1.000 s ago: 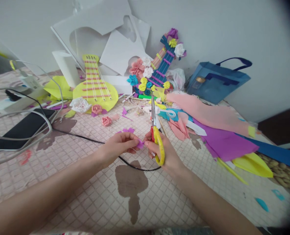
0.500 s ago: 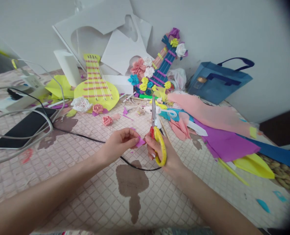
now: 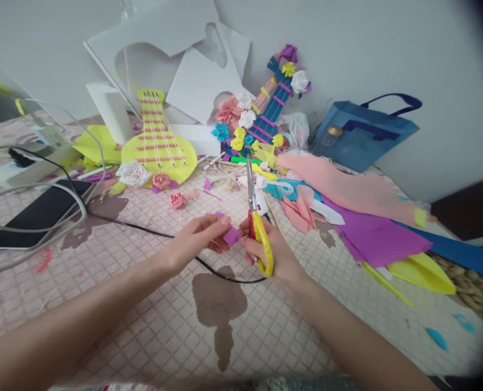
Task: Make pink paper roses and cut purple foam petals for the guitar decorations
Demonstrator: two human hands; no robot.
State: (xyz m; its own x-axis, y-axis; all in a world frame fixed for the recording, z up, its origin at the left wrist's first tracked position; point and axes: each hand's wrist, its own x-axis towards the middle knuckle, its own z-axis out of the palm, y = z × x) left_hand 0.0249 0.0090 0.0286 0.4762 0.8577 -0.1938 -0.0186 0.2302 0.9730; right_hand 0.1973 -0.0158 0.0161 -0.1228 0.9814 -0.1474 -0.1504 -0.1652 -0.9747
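Observation:
My left hand (image 3: pixel 204 234) pinches a small piece of purple crepe paper (image 3: pixel 231 237) between thumb and fingers, above the middle of the table. Close beside it on the right, my right hand (image 3: pixel 271 250) is closed around scissors (image 3: pixel 261 233) with yellow and red handles. Their blades point away from me and look shut. The right fingertips come up to the edge of the purple paper; whether they pinch it is hard to see. A black cable (image 3: pixel 225 278) runs beneath both hands.
Behind stand a yellow paper guitar (image 3: pixel 160 149) and a blue one with paper flowers (image 3: pixel 271 114). A pink paper rose (image 3: pixel 178 201) lies nearer. Crepe paper (image 3: pixel 383 233) and a blue bag (image 3: pixel 359 136) are on the right. A tablet-like black slab (image 3: pixel 37 214) and cables occupy the left.
The left thumb has shifted up along the purple paper, so more of the piece shows. The scissors have tilted slightly left, still in my right hand.

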